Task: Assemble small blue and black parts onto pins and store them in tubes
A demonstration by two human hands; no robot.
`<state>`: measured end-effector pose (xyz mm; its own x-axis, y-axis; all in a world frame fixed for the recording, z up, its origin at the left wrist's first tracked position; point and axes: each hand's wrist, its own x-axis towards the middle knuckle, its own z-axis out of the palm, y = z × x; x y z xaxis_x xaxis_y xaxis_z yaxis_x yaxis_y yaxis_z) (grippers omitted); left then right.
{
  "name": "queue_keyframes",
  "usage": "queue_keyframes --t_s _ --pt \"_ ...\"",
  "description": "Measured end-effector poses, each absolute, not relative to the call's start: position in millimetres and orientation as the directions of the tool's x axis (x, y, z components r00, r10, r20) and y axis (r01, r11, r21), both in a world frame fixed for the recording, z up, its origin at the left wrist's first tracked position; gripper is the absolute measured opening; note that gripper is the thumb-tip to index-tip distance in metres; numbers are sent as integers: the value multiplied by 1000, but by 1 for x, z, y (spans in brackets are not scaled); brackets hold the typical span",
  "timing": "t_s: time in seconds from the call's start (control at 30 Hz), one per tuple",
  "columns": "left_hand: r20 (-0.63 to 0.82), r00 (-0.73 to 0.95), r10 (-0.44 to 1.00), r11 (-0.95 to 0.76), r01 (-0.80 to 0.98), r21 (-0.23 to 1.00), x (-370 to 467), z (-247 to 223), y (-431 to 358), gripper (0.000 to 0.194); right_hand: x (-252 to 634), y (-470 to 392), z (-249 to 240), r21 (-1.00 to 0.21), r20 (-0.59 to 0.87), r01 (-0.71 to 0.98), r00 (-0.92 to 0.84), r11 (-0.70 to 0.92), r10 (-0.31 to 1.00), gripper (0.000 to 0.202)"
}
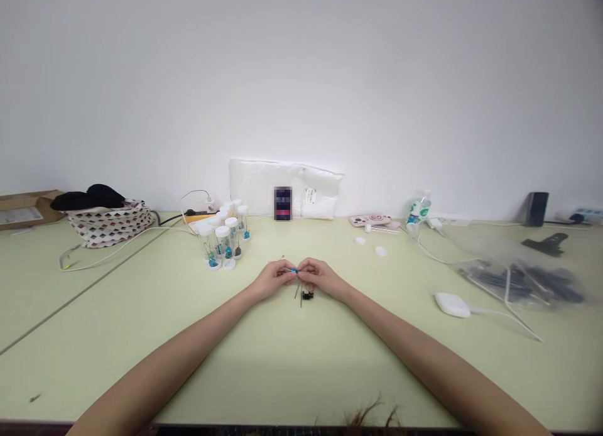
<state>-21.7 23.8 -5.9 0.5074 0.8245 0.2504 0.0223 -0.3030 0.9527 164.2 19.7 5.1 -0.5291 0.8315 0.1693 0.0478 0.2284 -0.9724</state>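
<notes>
Near the middle of the table, my left hand (pixel 273 279) and my right hand (pixel 325 277) meet with fingers pinched. Between their fingertips is a small blue piece (pixel 293 271), which both appear to grip; its exact kind is too small to tell. Thin dark rods (pixel 301 296) point down toward me just below the fingertips. By my right fingers lies a small black part (pixel 308 295). To the left stand several clear tubes with white caps (pixel 222 232), holding blue, green or dark pieces on thin stems.
White caps (pixel 380 251) and a clear tube (pixel 385 230) lie right of centre. A phone (pixel 283 203) leans on a white plastic package (pixel 254 185). Rightward are a bottle (pixel 419 208), a white charger (pixel 452 304) and a bag of dark parts (pixel 522 282). A patterned basket (pixel 108 224) stands left.
</notes>
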Motion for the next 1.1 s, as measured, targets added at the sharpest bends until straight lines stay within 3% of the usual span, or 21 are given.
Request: queue_keyframes --t_s 1.1 --pt "269 518 812 -332 31 943 -21 -2 21 29 165 21 4 -980 142 39 -561 197 815 30"
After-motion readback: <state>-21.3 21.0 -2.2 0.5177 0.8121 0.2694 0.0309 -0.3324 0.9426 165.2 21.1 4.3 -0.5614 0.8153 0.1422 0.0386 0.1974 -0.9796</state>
